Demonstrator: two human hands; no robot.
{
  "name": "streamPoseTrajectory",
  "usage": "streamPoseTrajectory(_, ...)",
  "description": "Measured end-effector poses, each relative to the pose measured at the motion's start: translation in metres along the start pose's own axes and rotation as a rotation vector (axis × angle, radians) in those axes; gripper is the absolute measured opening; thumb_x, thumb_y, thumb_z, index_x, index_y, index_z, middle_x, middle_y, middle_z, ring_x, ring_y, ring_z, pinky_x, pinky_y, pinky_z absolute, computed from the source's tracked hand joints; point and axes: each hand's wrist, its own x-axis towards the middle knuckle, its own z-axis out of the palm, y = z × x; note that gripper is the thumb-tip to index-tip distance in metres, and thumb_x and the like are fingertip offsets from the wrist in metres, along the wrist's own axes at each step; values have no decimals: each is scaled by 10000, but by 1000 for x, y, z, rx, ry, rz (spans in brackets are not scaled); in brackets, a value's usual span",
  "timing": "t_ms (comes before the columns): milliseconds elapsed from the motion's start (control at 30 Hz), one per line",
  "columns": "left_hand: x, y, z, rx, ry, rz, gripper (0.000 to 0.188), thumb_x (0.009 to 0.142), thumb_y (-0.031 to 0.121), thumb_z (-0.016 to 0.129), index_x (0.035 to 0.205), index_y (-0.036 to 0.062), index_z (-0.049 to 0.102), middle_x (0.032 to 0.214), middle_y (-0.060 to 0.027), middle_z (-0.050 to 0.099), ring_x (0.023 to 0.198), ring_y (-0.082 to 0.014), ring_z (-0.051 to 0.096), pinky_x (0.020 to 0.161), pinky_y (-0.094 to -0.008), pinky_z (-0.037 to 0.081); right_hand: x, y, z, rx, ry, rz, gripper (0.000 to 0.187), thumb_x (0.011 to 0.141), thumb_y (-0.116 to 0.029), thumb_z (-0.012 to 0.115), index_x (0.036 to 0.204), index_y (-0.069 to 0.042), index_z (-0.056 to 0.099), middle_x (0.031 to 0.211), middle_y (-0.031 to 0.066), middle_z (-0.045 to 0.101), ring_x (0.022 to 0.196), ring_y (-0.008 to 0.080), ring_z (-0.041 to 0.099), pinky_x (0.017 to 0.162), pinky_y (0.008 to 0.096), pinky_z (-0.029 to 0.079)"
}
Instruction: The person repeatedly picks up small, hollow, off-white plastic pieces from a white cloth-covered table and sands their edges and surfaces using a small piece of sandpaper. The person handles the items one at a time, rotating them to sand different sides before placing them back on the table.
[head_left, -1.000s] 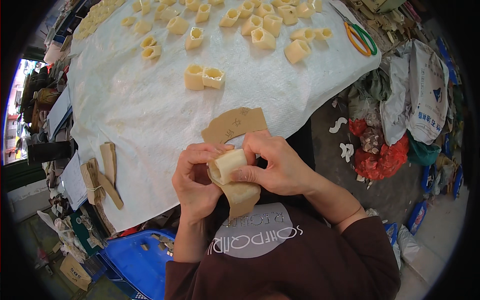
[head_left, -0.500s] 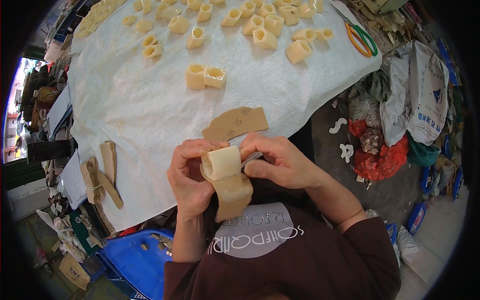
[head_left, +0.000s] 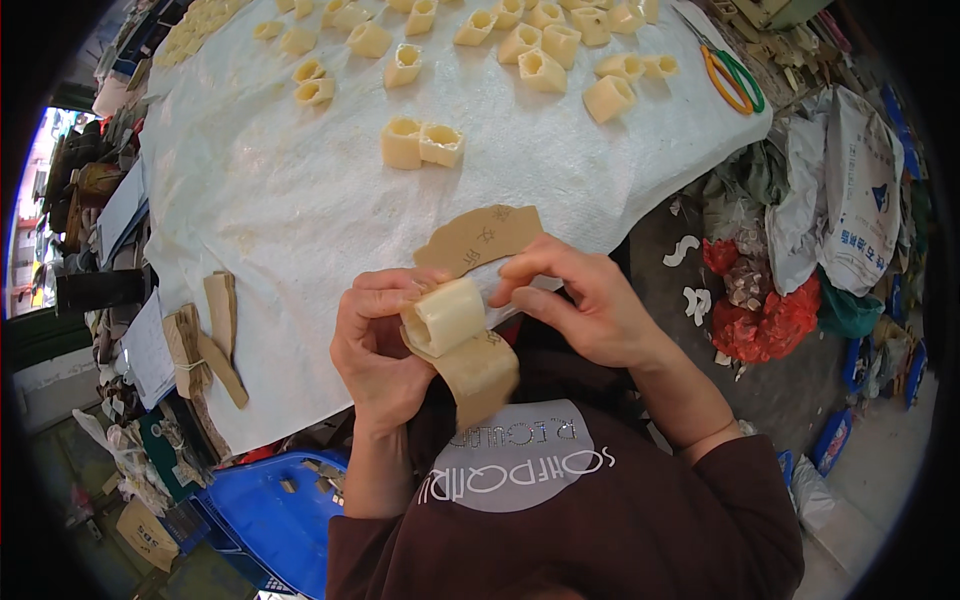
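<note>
My left hand [head_left: 375, 345] grips a short cream-coloured hollow tube [head_left: 455, 312], its opening turned to the left. A curved brown paper piece [head_left: 482, 375] lies against the tube's underside and hangs down toward my shirt. Just to the right, my right hand [head_left: 590, 305] is apart from the tube, thumb and forefinger drawn close together. Whatever may be between those fingertips is too small to make out. Beyond my hands, another curved brown paper piece [head_left: 480, 238] with dark marks lies on the white sheet [head_left: 290, 220].
Two similar tubes [head_left: 422, 143] stand side by side mid-sheet, with several more [head_left: 540, 70] farther back. Scissors [head_left: 735, 80] with orange and green handles lie far right. Tied brown strips [head_left: 190, 350] rest at left, above a blue basket [head_left: 270, 520]. Red bags [head_left: 770, 320] sit at right.
My right hand has pulled away from the tube to the right, and the pale strip at its fingers no longer shows. The tube has tilted slightly, and the hanging paper has swung right.
</note>
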Motion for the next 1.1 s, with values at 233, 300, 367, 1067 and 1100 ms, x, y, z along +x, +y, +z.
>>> streamPoseTrajectory(233, 0, 2, 2, 144, -3, 173, 471, 577, -139, 723, 933, 45, 475, 989, -111, 495, 969, -281, 561, 806, -373, 497, -10, -12, 6, 219, -153, 231, 431, 821, -101, 609, 1192, -12, 409, 859, 63, 587, 813, 91, 542, 762, 247, 420)
streamPoseTrajectory(300, 0, 1, 4, 136, -25, 195, 472, 577, -141, 719, 940, 44, 481, 989, -111, 496, 969, -281, 559, 813, -374, 495, -8, -15, 15, 335, -128, 218, 489, 785, -101, 631, 1200, -7, 388, 786, 56, 580, 723, 95, 538, 674, 247, 426)
streamPoseTrajectory(367, -1, 0, 5, 132, -40, 209, 472, 578, -142, 717, 946, 44, 486, 988, -110, 496, 969, -281, 559, 817, -375, 495, -3, -20, 20, 494, -149, 312, 573, 728, -39, 627, 1230, -5, 352, 738, 41, 560, 672, 88, 524, 624, 240, 423)
streamPoseTrajectory(1067, -3, 0, 2, 171, -45, 119, 453, 586, -125, 718, 919, 54, 469, 967, -103, 502, 950, -270, 566, 810, -364, 488, 0, -18, 9, 635, -239, 516, 549, 744, -10, 612, 1240, -6, 374, 868, 51, 556, 823, 91, 530, 716, 238, 423)
streamPoseTrajectory(1100, -3, 1, 2, 151, -49, 121, 435, 596, -140, 700, 922, 41, 476, 976, -112, 501, 954, -272, 567, 815, -370, 492, 0, -18, 11, 570, -196, 466, 546, 738, -33, 640, 1224, -9, 392, 849, 41, 552, 805, 92, 531, 706, 238, 426)
